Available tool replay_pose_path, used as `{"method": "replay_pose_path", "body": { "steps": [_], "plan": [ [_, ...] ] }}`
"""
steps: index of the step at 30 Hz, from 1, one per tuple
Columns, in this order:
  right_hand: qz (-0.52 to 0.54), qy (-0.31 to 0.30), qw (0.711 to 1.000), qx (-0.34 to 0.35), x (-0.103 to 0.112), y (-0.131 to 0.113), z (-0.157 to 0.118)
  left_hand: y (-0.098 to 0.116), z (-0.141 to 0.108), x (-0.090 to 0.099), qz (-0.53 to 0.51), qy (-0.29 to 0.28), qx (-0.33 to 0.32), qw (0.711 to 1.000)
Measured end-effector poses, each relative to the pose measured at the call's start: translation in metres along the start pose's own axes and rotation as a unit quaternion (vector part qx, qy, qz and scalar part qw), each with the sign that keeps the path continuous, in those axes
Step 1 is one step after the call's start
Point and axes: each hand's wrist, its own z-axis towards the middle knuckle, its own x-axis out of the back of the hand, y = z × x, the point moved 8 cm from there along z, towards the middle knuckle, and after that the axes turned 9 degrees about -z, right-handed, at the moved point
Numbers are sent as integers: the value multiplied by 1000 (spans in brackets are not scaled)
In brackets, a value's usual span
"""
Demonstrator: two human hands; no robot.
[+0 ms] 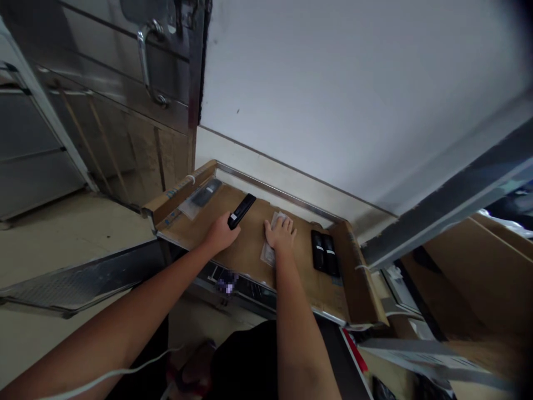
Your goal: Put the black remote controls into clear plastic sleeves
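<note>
My left hand (222, 232) is closed around the lower end of a slim black remote control (242, 210) with a small white label. The remote's far end points up and to the right, over the cardboard. My right hand (282, 234) lies flat with fingers spread on a clear plastic bag (268, 254), covering much of it. To its right, two black remote controls (323, 251) lie side by side, each with a white label. At the far left, another remote in a clear bag (201, 197) rests on the cardboard.
A shallow cardboard-lined tray (258, 214) with raised cardboard sides (366, 283) stands against the white wall (333, 100). A metal door with a handle (147, 66) is at upper left. A white cable (112, 375) crosses near my left forearm. Cardboard boxes (478, 272) stand at right.
</note>
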Motion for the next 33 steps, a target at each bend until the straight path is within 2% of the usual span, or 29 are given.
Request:
{"method": "replay_pose_path", "body": {
  "steps": [3, 6, 9, 12, 17, 20, 24, 28, 29, 31, 33],
  "plan": [
    [0, 9, 1000, 3, 8, -1, 0, 0, 0, 1, 9, 3, 4, 1000],
    [-5, -10, 1000, 1, 21, -1, -3, 0, 1, 0, 7, 3, 5, 1000],
    [17, -17, 999, -32, 27, 1, -14, -2, 2, -1, 5, 9, 4, 1000],
    [34, 1, 997, -65, 18, -1, -34, -3, 2, -2, 3, 7, 2, 1000],
    [20, 12, 998, -53, 4, -9, -53, 0, 0, -1, 10, 1, 5, 1000],
    [32, -13, 998, -59, 13, -3, -41, -1, 0, -1, 10, -1, 17, 1000],
    [56, 31, 998, -18, 34, -1, -7, 0, 0, -2, 1, -4, 13, 1000],
    [60, 21, 998, 18, 20, -4, 15, 1, 0, -1, -3, -1, 11, 1000],
    [76, 50, 996, 14, 21, -1, 17, 2, 1, -1, -7, -5, 10, 1000],
    [136, 158, 978, -22, 32, 18, 14, 3, 1, -2, -19, -13, 7, 1000],
    [208, 261, 937, -99, 44, 50, 2, 4, 1, -2, -32, -14, 7, 999]
  ]
}}
